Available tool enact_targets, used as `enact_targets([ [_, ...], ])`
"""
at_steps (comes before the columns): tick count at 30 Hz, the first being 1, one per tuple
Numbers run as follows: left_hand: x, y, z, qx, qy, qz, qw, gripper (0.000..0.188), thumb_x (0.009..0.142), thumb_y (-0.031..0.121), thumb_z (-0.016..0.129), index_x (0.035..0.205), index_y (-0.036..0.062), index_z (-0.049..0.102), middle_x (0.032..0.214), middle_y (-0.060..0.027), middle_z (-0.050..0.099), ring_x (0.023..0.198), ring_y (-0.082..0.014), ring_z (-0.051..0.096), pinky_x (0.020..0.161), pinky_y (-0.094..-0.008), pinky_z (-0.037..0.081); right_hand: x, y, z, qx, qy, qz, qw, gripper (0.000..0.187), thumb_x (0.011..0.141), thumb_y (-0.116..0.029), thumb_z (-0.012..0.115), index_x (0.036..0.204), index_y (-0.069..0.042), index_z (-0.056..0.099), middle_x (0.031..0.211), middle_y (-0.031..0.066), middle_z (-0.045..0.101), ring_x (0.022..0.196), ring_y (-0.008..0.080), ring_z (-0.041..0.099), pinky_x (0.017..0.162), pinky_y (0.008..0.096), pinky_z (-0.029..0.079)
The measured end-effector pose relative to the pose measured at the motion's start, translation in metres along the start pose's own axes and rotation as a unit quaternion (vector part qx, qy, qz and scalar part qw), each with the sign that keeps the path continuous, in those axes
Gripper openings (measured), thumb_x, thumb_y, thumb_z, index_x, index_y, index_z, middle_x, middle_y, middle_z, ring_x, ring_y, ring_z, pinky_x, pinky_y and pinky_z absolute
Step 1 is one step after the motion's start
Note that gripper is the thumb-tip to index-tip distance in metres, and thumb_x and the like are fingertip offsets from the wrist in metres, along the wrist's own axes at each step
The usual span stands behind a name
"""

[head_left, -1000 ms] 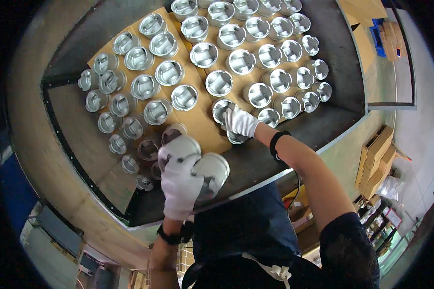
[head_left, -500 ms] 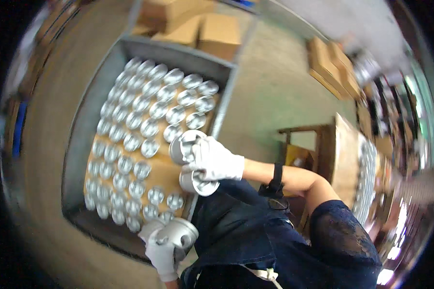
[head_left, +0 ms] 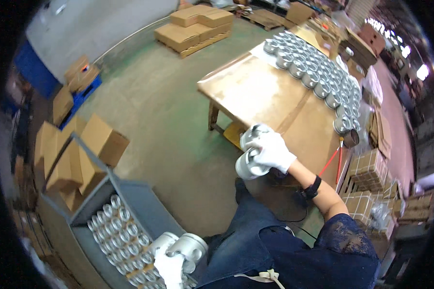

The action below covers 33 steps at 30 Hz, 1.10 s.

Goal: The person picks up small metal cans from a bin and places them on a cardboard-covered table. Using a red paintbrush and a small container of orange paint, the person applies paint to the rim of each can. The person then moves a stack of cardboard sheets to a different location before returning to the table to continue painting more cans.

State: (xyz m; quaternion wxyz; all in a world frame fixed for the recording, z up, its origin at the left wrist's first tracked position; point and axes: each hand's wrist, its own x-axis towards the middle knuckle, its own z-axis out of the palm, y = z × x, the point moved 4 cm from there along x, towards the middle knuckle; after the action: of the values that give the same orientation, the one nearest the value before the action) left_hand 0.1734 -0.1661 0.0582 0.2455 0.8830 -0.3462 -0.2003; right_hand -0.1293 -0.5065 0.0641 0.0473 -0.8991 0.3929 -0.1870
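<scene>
My right hand (head_left: pixel 276 153), in a white glove, grips two silver engine pistons side by side, an upper piston (head_left: pixel 251 135) and a lower piston (head_left: pixel 247 166), near the close edge of a brown-topped table (head_left: pixel 246 94). At the bottom, my gloved left hand (head_left: pixel 169 269) is closed on two more pistons (head_left: pixel 190 246), over the edge of a grey metal bin (head_left: pixel 147 200). Rows of pistons (head_left: pixel 115 236) stand inside that bin. Many others (head_left: pixel 313 67) are lined up across the table's far right part.
Cardboard boxes (head_left: pixel 58 159) sit beyond the bin at left. Stacked cartons (head_left: pixel 193 31) rest on a pallet by the wall. A red-handled brush (head_left: pixel 341 142) and a dark round tin (head_left: pixel 352 138) lie at the table's right edge. Strapped parcels (head_left: pixel 370 166) stand to the right.
My view has swung from the bin toward the table, so the bin now lies at lower left. Both hands keep their pistons; the right has moved away from the bin to the table edge.
</scene>
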Motion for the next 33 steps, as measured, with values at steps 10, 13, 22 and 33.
enact_targets([
  [10, 0.146, 0.366, 0.226, 0.174, -0.181, 0.547, 0.798, 0.019, 0.073, 0.017, 0.066, 0.091, 0.0185, 0.073, 0.083, -0.0143, 0.066, 0.080, -0.0326, 0.065, 0.070, -0.0446, 0.053, -0.017, 0.305, -0.020, -0.124, -0.105, 0.221, 0.962, 0.024, 0.072, -0.025, 0.063, 0.092, -0.025, 0.076, 0.083, 0.0108, 0.070, 0.077, 0.0302, 0.067, 0.072, 0.0441, 0.053],
  [13, 0.168, 0.448, 0.312, 0.175, -0.215, 0.649, 0.708, 0.016, 0.077, 0.015, 0.061, 0.088, 0.0176, 0.072, 0.078, -0.0135, 0.066, 0.073, -0.0325, 0.066, 0.064, -0.0428, 0.054, -0.034, 0.343, -0.023, -0.123, -0.099, 0.226, 0.961, 0.025, 0.071, -0.023, 0.064, 0.094, -0.025, 0.074, 0.081, 0.0115, 0.069, 0.076, 0.0316, 0.067, 0.069, 0.0453, 0.053],
  [22, 0.193, 0.526, 0.441, 0.081, -0.149, 0.708, 0.686, 0.018, 0.079, 0.012, 0.061, 0.095, 0.0094, 0.069, 0.095, -0.0160, 0.064, 0.086, -0.0331, 0.063, 0.071, -0.0424, 0.053, -0.017, 0.271, -0.065, 0.017, 0.108, 0.189, 0.976, 0.021, 0.076, -0.015, 0.070, 0.097, -0.011, 0.072, 0.080, 0.0094, 0.067, 0.078, 0.0290, 0.065, 0.073, 0.0411, 0.052],
  [33, 0.215, 0.234, 0.225, 0.078, 0.086, 0.347, 0.931, 0.027, 0.084, 0.019, 0.064, 0.111, 0.0151, 0.065, 0.117, -0.0167, 0.061, 0.099, -0.0345, 0.064, 0.080, -0.0418, 0.056, 0.106, 0.093, 0.019, 0.245, 0.009, -0.028, 0.969, 0.012, 0.080, -0.009, 0.069, 0.092, -0.007, 0.073, 0.078, 0.0134, 0.068, 0.072, 0.0282, 0.065, 0.069, 0.0380, 0.051],
])
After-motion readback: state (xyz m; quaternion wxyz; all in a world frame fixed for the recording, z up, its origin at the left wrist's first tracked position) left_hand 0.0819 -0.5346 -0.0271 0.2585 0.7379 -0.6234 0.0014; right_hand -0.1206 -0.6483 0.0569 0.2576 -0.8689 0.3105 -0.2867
